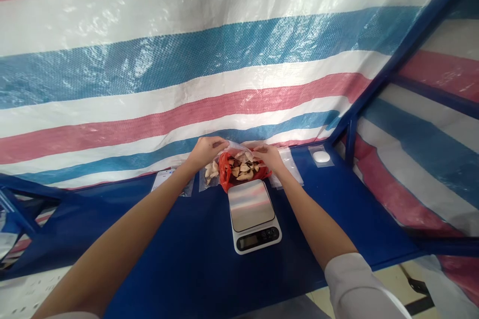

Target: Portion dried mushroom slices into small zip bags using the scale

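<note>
My left hand [208,150] and my right hand [268,156] pinch the two sides of a clear plastic bag [238,147]. Pale pieces seem to show through it, but what it holds is hard to make out. Right below lies an open red plastic bag [224,171] full of pale, dark-edged dried slices [245,169]. In front of the red bag sits a white kitchen scale [251,209] with a shiny plate and a dark display. Beside my left hand, a clear bag [211,173] contains more pale pieces.
A blue table [179,254] carries all this. Flat clear bags [291,166] lie right of the red bag, and a white mouse-shaped object [321,157] rests on a small bag farther right. A phone-like item [161,178] is at left. Striped sheeting [187,69] on blue frame bars [368,79] closes the back.
</note>
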A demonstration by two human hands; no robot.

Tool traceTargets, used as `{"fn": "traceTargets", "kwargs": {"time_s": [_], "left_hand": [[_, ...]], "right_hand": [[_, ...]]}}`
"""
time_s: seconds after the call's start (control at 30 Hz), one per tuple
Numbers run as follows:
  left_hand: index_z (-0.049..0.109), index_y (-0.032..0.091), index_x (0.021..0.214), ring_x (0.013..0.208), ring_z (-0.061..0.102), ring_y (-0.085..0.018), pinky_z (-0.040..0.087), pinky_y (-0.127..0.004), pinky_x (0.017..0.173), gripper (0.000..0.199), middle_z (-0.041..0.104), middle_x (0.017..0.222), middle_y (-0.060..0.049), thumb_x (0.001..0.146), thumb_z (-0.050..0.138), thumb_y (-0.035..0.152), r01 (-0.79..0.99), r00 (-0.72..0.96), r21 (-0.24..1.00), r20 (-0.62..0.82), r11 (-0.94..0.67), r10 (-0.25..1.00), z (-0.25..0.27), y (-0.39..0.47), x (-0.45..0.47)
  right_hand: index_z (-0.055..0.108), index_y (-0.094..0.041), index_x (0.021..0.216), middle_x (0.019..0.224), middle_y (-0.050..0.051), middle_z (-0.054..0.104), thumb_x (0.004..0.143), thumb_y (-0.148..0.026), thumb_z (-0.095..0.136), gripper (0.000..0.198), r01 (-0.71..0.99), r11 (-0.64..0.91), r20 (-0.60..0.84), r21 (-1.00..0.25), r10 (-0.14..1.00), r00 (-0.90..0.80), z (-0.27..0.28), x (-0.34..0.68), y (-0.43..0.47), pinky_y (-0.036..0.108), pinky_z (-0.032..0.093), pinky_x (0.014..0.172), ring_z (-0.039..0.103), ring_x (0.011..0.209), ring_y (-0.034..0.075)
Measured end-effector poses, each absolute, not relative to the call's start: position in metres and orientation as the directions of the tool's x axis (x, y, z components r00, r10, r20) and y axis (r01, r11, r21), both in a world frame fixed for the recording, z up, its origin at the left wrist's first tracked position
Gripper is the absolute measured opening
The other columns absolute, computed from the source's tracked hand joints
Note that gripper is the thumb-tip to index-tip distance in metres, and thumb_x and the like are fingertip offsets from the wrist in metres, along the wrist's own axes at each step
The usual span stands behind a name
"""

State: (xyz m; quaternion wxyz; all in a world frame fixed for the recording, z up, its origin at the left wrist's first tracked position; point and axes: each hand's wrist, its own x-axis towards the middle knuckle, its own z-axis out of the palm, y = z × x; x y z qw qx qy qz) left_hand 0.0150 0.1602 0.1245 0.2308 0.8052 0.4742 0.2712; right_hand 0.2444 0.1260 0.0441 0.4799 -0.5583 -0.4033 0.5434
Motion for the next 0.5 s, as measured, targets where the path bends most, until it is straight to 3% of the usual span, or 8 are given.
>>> {"fn": "traceTargets", "kwargs": {"time_s": [0.13, 0.3, 0.5], "left_hand": [[0.072, 0.021, 0.078, 0.068, 0.061, -0.018, 0.045, -0.029, 0.067, 0.035, 0.075, 0.077, -0.004, 0.084, 0.056, 0.052, 0.638, 0.426, 0.595, 0.257, -0.489, 0.868, 0.127, 0.160, 0.014], [0.073, 0.021, 0.080, 0.071, 0.064, -0.019, 0.047, -0.030, 0.069, 0.035, 0.076, 0.081, -0.006, 0.085, 0.054, 0.051, 0.660, 0.435, 0.573, 0.236, -0.486, 0.869, 0.131, 0.159, 0.009], [0.075, 0.021, 0.086, 0.072, 0.064, -0.020, 0.046, -0.029, 0.070, 0.038, 0.076, 0.084, -0.005, 0.086, 0.053, 0.051, 0.691, 0.487, 0.496, 0.218, -0.526, 0.846, 0.133, 0.155, 0.003]], "right_hand": [[0.068, -0.020, 0.081, 0.068, 0.000, 0.069, 0.070, -0.025, 0.074, 0.014, -0.021, -0.159, -0.159, -0.987, 0.987, -0.005, 0.047, 0.241, 0.127, 0.027, 0.054, 0.052, 0.066, 0.063, 0.017], [0.070, -0.021, 0.074, 0.066, 0.000, 0.068, 0.070, -0.027, 0.075, 0.008, 0.260, -0.010, -0.001, -0.965, 0.999, 0.037, 0.042, 0.236, 0.130, 0.025, 0.049, 0.050, 0.063, 0.059, 0.016], [0.072, -0.022, 0.081, 0.072, 0.000, 0.071, 0.075, -0.029, 0.071, 0.009, 0.277, 0.024, 0.006, -0.961, 0.998, -0.067, 0.046, 0.224, 0.129, 0.027, 0.051, 0.056, 0.065, 0.064, 0.017]]}}
